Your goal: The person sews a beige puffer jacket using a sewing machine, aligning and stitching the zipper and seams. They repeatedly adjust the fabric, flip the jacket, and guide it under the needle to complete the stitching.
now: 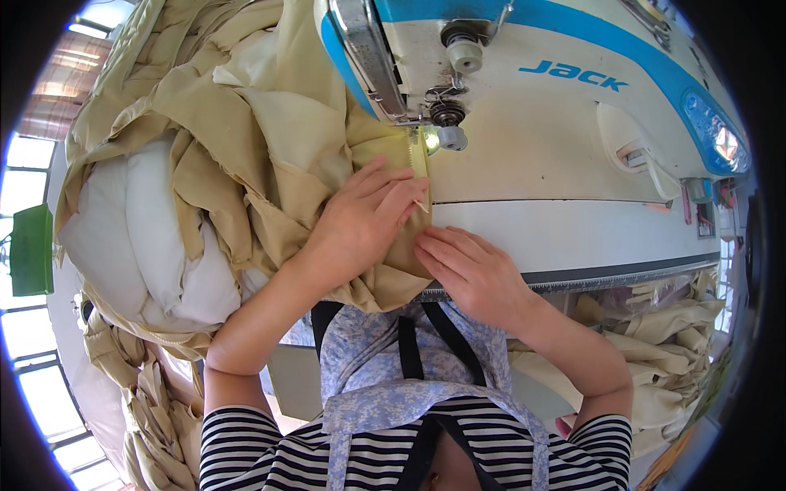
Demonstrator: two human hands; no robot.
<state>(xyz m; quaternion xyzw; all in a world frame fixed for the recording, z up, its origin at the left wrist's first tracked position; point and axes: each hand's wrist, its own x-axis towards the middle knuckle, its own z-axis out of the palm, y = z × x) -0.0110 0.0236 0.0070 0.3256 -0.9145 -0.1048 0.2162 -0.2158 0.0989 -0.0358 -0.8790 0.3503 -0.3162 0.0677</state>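
Note:
A sewing machine [524, 114], white with blue trim, stands over the work, its lit needle area [426, 139] at the edge of a beige fabric [327, 192]. From there a narrow pale-yellow zipper tape [418, 159] with a toothed edge runs toward me along the fabric's right border. My left hand [360, 217] rests on the fabric, thumb and forefinger pinched at the tape's near end. Just to its right, my right hand [475, 270] has its fingers together on the fabric's edge; its thumb is hidden.
Bulky beige fabric with white lining [147, 237] piles up on the left. A measuring scale [606, 280] runs along the table's front edge. More beige cloth [663, 360] lies below right, and other cloth [155, 401] hangs lower left. A green box-like object [31, 250] is far left.

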